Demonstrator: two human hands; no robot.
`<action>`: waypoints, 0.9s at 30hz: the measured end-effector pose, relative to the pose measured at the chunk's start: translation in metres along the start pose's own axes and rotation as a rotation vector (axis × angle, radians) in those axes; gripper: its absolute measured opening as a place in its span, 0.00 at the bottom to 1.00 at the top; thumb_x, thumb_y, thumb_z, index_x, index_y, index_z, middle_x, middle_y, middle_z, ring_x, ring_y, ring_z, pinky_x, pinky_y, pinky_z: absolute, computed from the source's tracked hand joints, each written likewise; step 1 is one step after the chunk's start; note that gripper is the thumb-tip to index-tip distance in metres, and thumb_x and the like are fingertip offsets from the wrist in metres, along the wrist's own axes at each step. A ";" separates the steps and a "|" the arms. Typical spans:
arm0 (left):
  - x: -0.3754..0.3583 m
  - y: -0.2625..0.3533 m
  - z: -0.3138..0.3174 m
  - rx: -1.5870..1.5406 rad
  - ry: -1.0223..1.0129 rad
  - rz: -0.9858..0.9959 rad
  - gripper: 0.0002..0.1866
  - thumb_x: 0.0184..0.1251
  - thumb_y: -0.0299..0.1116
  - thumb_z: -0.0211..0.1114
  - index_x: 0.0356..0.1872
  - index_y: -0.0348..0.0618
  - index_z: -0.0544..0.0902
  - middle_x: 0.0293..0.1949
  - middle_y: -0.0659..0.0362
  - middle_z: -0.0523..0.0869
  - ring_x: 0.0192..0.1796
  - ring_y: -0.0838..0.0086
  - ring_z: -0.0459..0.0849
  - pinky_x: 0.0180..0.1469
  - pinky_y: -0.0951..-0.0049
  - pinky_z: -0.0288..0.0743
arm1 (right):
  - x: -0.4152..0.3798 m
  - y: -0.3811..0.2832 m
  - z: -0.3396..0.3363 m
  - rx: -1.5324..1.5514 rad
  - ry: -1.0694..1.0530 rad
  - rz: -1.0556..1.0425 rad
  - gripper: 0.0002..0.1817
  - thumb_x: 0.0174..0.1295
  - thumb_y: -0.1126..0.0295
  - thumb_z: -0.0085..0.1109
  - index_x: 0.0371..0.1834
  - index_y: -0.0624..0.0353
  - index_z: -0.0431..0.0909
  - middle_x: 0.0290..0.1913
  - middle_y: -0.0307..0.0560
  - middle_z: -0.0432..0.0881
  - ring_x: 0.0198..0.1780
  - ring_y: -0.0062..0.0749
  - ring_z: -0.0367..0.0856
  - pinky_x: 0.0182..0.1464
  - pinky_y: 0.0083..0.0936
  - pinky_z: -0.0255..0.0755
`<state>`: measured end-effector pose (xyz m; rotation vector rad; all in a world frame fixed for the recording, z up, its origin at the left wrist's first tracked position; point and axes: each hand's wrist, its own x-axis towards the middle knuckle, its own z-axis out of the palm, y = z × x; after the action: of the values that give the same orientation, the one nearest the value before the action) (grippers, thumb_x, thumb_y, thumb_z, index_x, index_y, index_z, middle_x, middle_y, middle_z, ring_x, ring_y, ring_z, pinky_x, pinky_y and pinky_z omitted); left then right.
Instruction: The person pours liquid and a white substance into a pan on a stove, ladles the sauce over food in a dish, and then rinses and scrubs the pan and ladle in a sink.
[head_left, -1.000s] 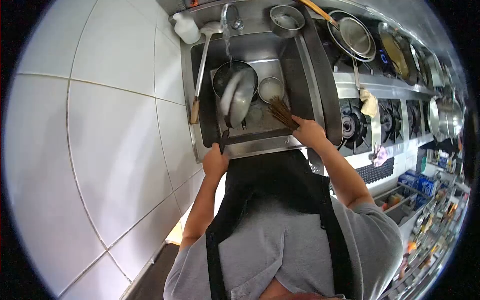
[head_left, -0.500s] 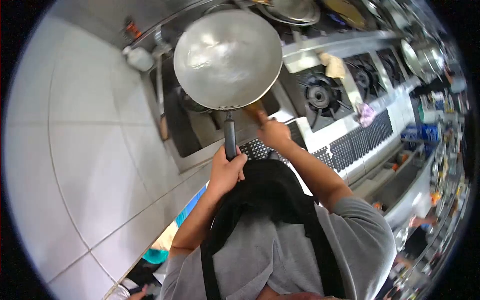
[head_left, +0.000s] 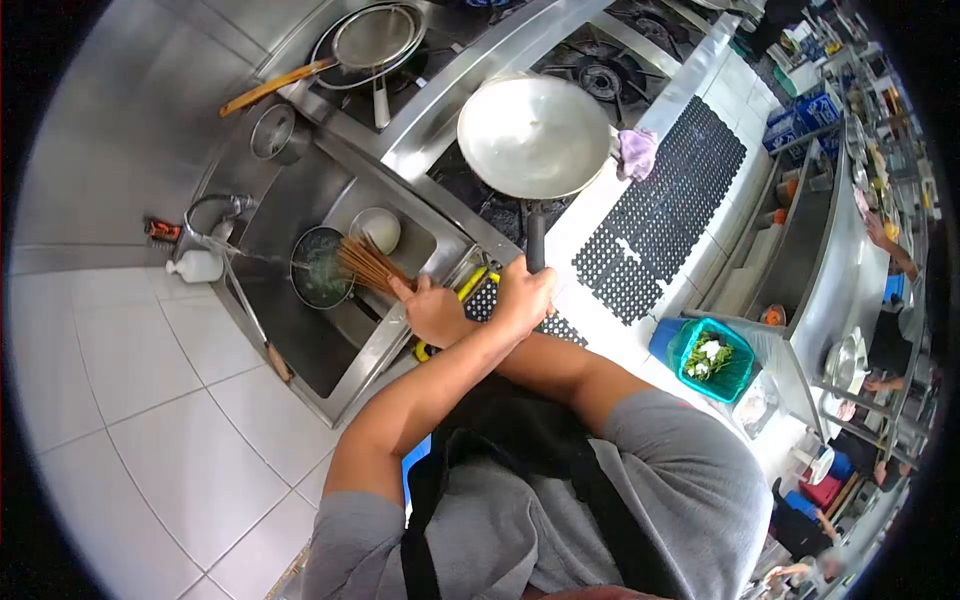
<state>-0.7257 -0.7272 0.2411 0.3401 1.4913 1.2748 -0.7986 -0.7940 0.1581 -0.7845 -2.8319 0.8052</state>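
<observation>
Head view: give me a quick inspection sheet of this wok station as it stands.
Surface: steel counter with sink and gas burners.
Job's things: wok over a burner; bamboo brush over the sink.
Clutter: skimmer, white bottle, pink rag, green basket.
Hands: left hand grips the wok handle; right hand holds the brush; arms crossed.
Cables: nothing seen.
Surroundings: white tiled wall, black mat, other people at right.

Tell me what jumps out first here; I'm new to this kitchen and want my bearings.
The big shiny wok over the burner, its handle gripped by the left hand, which crosses over the right arm. Beside it, the right hand holds a bamboo brush over the sink, where the tap runs.
</observation>
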 end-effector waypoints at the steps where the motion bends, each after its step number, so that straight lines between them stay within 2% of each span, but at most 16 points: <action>1: 0.008 -0.007 0.006 0.011 -0.007 0.000 0.05 0.70 0.28 0.65 0.35 0.41 0.77 0.22 0.61 0.79 0.16 0.76 0.77 0.16 0.71 0.67 | -0.002 0.001 0.000 0.003 0.051 0.007 0.36 0.69 0.68 0.57 0.83 0.40 0.72 0.49 0.60 0.84 0.33 0.49 0.90 0.29 0.46 0.84; 6: 0.030 -0.036 0.018 -0.039 0.089 -0.096 0.05 0.68 0.28 0.63 0.33 0.40 0.76 0.20 0.59 0.79 0.15 0.74 0.77 0.16 0.70 0.68 | -0.012 0.001 -0.010 0.131 0.169 0.033 0.38 0.64 0.63 0.67 0.82 0.36 0.74 0.50 0.60 0.84 0.32 0.51 0.90 0.30 0.45 0.83; 8: 0.042 -0.053 0.013 0.001 0.067 -0.133 0.06 0.71 0.29 0.64 0.36 0.39 0.76 0.21 0.59 0.80 0.16 0.73 0.79 0.18 0.69 0.72 | -0.013 -0.003 -0.011 0.121 0.092 0.094 0.42 0.65 0.62 0.68 0.85 0.38 0.66 0.53 0.63 0.84 0.38 0.57 0.92 0.40 0.49 0.87; 12: 0.062 -0.070 -0.011 -0.084 -0.272 -0.489 0.14 0.79 0.47 0.70 0.47 0.49 0.80 0.34 0.66 0.80 0.37 0.76 0.85 0.36 0.63 0.80 | -0.002 -0.012 -0.007 0.151 -0.052 0.177 0.41 0.67 0.63 0.66 0.85 0.35 0.65 0.58 0.66 0.82 0.45 0.63 0.91 0.45 0.53 0.87; 14: 0.060 -0.059 -0.024 -0.090 -0.454 -0.377 0.18 0.76 0.46 0.71 0.54 0.45 0.82 0.39 0.61 0.84 0.41 0.74 0.85 0.39 0.61 0.79 | 0.005 -0.017 0.002 0.122 -0.074 0.224 0.42 0.68 0.62 0.66 0.86 0.34 0.62 0.59 0.68 0.81 0.46 0.67 0.90 0.48 0.56 0.87; 15: 0.054 -0.045 -0.035 0.134 -0.384 -0.327 0.23 0.76 0.43 0.71 0.61 0.36 0.82 0.45 0.55 0.89 0.45 0.72 0.87 0.43 0.59 0.82 | 0.007 -0.023 -0.002 0.123 -0.114 0.256 0.44 0.68 0.62 0.67 0.87 0.33 0.59 0.59 0.69 0.81 0.49 0.70 0.90 0.50 0.59 0.85; 16: 0.047 -0.044 -0.051 0.129 -0.425 -0.072 0.28 0.75 0.42 0.72 0.65 0.30 0.80 0.52 0.49 0.91 0.49 0.70 0.89 0.50 0.60 0.84 | 0.011 -0.026 -0.009 0.088 -0.233 0.273 0.43 0.69 0.61 0.66 0.87 0.32 0.59 0.60 0.72 0.81 0.51 0.74 0.88 0.52 0.62 0.84; 17: 0.017 0.004 -0.076 0.244 -0.393 -0.065 0.28 0.75 0.40 0.73 0.66 0.27 0.80 0.54 0.47 0.92 0.52 0.67 0.91 0.56 0.64 0.85 | 0.017 -0.020 -0.005 0.111 -0.292 0.266 0.43 0.71 0.59 0.65 0.89 0.32 0.57 0.61 0.73 0.81 0.51 0.74 0.88 0.53 0.63 0.83; 19: 0.020 -0.011 -0.137 0.116 -0.320 0.348 0.23 0.76 0.36 0.72 0.62 0.27 0.83 0.50 0.48 0.93 0.48 0.66 0.93 0.53 0.64 0.88 | 0.011 0.002 0.016 0.144 -0.222 0.118 0.46 0.73 0.62 0.63 0.92 0.37 0.50 0.71 0.76 0.77 0.61 0.74 0.85 0.62 0.59 0.80; 20: 0.005 0.011 -0.181 0.009 -0.301 0.311 0.20 0.77 0.34 0.71 0.60 0.28 0.84 0.48 0.48 0.93 0.46 0.66 0.94 0.52 0.63 0.90 | -0.001 0.033 0.052 0.677 -0.184 -0.086 0.42 0.74 0.63 0.63 0.90 0.44 0.57 0.74 0.72 0.77 0.66 0.71 0.83 0.66 0.55 0.79; 21: -0.009 0.042 -0.243 -0.089 -0.295 0.284 0.17 0.77 0.33 0.70 0.58 0.29 0.85 0.45 0.49 0.93 0.44 0.65 0.94 0.51 0.62 0.91 | 0.003 0.039 0.044 0.089 0.099 -0.281 0.39 0.75 0.63 0.65 0.88 0.51 0.63 0.65 0.64 0.85 0.63 0.61 0.88 0.63 0.48 0.81; 22: 0.003 0.039 -0.301 -0.042 -0.109 0.358 0.14 0.79 0.34 0.69 0.55 0.33 0.87 0.40 0.51 0.92 0.41 0.65 0.94 0.47 0.62 0.92 | 0.004 -0.006 -0.005 0.359 -0.049 0.027 0.36 0.77 0.64 0.64 0.86 0.58 0.67 0.52 0.56 0.89 0.52 0.45 0.90 0.57 0.37 0.82; 23: 0.008 0.045 -0.349 -0.308 0.088 0.258 0.12 0.75 0.34 0.68 0.50 0.36 0.88 0.38 0.54 0.91 0.38 0.68 0.93 0.40 0.66 0.89 | 0.009 -0.032 -0.038 0.537 -0.271 0.343 0.38 0.77 0.66 0.63 0.87 0.63 0.63 0.45 0.48 0.88 0.43 0.29 0.85 0.51 0.26 0.80; 24: 0.019 0.046 -0.402 -0.381 0.344 0.216 0.08 0.75 0.33 0.67 0.45 0.40 0.85 0.34 0.57 0.88 0.35 0.67 0.92 0.38 0.66 0.87 | 0.007 -0.022 -0.030 0.803 -0.267 0.353 0.38 0.76 0.66 0.63 0.88 0.61 0.62 0.49 0.52 0.90 0.41 0.29 0.84 0.47 0.26 0.79; 25: 0.040 0.038 -0.452 -0.456 0.547 0.177 0.06 0.76 0.33 0.67 0.44 0.42 0.82 0.33 0.59 0.86 0.32 0.67 0.90 0.37 0.65 0.87 | 0.012 -0.017 -0.030 0.869 -0.268 0.310 0.38 0.78 0.66 0.61 0.88 0.64 0.60 0.51 0.47 0.89 0.43 0.26 0.84 0.48 0.25 0.79; 27: 0.074 0.025 -0.536 -0.713 0.697 0.160 0.05 0.78 0.31 0.66 0.43 0.42 0.80 0.31 0.59 0.84 0.31 0.65 0.88 0.36 0.63 0.86 | 0.031 -0.030 -0.052 1.024 -0.420 0.536 0.37 0.79 0.68 0.61 0.89 0.61 0.60 0.46 0.45 0.85 0.41 0.26 0.85 0.45 0.24 0.81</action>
<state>-1.2126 -0.9394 0.1322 -0.5151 1.4445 2.0825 -0.8273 -0.7761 0.2166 -1.2269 -1.9178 2.4103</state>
